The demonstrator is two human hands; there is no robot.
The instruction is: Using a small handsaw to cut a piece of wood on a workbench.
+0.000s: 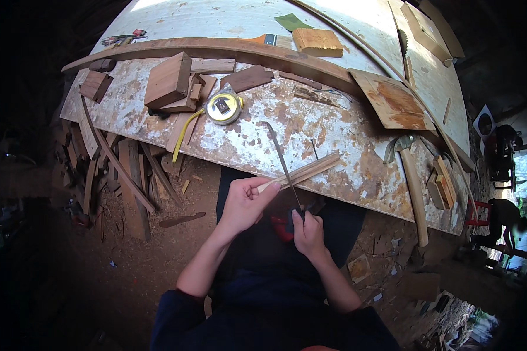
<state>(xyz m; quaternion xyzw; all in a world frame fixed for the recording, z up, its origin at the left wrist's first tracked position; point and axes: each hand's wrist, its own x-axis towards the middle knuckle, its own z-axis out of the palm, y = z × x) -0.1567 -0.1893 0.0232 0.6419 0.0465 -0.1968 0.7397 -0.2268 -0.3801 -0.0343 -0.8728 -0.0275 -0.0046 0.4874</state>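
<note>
My left hand (243, 205) is closed round the near end of a narrow wooden strip (319, 167), thumb along its top. The strip's far end rests on the front edge of the workbench (252, 146). In my right hand (308, 235) is the dark handle of a long, thin-bladed saw (279, 151), seen nearly edge-on. Its blade crosses the strip just beyond my left fingertips, with the bent tip pointing away over the bench. I cannot tell how deep the blade sits in the wood. Below the handle, a red part shows against my dark clothes.
A tape measure (223, 107) with its yellow tape out lies left, near wood blocks (168, 80). A hammer (413, 187) hangs over the front edge at right. A long curved beam (234, 51) spans the bench. Offcuts (132, 187) lean below left; a person (503, 222) bends far right.
</note>
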